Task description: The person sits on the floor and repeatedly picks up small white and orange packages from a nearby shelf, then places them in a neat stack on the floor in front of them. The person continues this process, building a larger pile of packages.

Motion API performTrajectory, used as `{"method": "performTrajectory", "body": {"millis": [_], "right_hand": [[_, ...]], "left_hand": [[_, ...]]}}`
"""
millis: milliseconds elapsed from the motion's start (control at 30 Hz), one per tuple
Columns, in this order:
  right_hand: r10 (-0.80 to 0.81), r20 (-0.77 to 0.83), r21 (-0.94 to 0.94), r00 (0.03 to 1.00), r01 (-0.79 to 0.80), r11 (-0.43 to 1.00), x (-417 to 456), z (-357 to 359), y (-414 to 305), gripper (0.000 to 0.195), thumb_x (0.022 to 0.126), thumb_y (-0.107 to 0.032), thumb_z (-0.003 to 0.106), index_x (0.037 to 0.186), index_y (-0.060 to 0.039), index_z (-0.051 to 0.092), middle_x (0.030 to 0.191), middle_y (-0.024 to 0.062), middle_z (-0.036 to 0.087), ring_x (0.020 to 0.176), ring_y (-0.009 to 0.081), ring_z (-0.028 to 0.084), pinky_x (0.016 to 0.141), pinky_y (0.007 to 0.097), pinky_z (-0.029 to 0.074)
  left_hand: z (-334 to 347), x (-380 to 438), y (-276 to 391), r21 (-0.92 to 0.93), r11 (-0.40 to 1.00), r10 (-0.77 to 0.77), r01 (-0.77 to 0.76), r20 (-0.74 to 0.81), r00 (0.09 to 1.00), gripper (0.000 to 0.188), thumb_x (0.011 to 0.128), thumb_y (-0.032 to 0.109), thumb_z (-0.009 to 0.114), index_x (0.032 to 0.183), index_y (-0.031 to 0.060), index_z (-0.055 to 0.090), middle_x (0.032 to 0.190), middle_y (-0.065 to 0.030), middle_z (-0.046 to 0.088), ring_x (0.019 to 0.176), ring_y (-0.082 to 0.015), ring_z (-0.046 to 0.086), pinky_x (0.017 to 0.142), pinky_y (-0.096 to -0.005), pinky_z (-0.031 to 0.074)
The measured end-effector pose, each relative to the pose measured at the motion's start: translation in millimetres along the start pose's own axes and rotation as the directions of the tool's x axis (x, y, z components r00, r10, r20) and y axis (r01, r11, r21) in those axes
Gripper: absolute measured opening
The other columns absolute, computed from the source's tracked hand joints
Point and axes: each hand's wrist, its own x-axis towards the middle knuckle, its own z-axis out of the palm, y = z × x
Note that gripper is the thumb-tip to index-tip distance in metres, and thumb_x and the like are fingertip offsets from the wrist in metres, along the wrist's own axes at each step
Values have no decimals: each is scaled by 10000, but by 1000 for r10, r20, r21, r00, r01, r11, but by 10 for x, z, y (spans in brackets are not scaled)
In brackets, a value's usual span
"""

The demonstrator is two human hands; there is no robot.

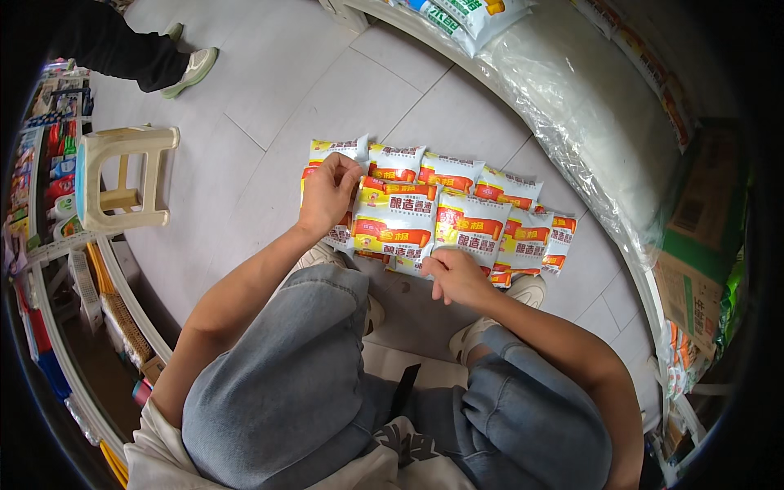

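Several white, red and yellow plastic pouches (450, 171) lie in overlapping rows on the floor before me, bearing printing. One pouch (395, 220) lies uppermost in the nearer row, overlapping those under it. My left hand (327, 193) pinches its upper left corner between thumb and fingers. At its lower right corner, my right hand (456, 275) has its fingers curled in, gripping the edge. More pouches (523, 239) continue to the right, beyond my right hand. The parts under my hands are hidden.
A plastic stool (162, 177) stands at left beside stocked shelves (61, 159). Another person's leg and shoe (193, 70) show at upper left. At right, a low platform covered with clear plastic (551, 92) carries more bags (471, 18), near a cardboard box (686, 288). My shoes flank the pouches.
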Motion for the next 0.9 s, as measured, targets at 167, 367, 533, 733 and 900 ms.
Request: {"method": "performTrajectory", "body": {"millis": [167,367,533,733,900], "right_hand": [[8,-48,-63,999,-11,998,-85,-28,-68,299,955,-243,539,805,5,612,595,94,641,456,172,599,458,310,468],[-625,-204,-626,753,391,675,-52,12,70,217,943,-256,601,1004,-50,632,598,92,619,539,238,640,507,346,489],[-755,-10,-862,655,377,339,-20,-121,-221,549,902,-223,664,1391,-50,482,667,101,660,543,249,635,497,364,490],[-623,63,-963,780,211,168,182,-264,-359,700,917,-392,634,1475,-44,396,578,72,616,450,197,591,411,362,428],[-560,49,-985,827,132,109,222,-271,-319,712,931,-464,590,1451,-9,417,517,10,602,432,174,592,424,332,419]], "left_hand": [[-10,-80,113,177,941,301,-290,-40,953,122,947,73,617,1060,28,602,940,-89,656,835,-180,636,742,-320,522],[77,-143,135,444,712,535,-544,159,830,195,879,89,663,1070,59,648,1001,-100,627,982,-298,556,876,-403,450],[11,-63,56,532,678,518,-506,142,844,145,871,109,669,1003,63,707,952,-90,636,964,-288,541,879,-395,433],[-12,-34,76,565,664,492,-490,163,855,117,866,118,672,960,63,713,908,-82,627,930,-271,538,867,-392,400],[-9,6,84,576,670,469,-468,160,869,65,856,129,682,882,70,688,897,-68,622,926,-265,540,845,-389,392]]}}
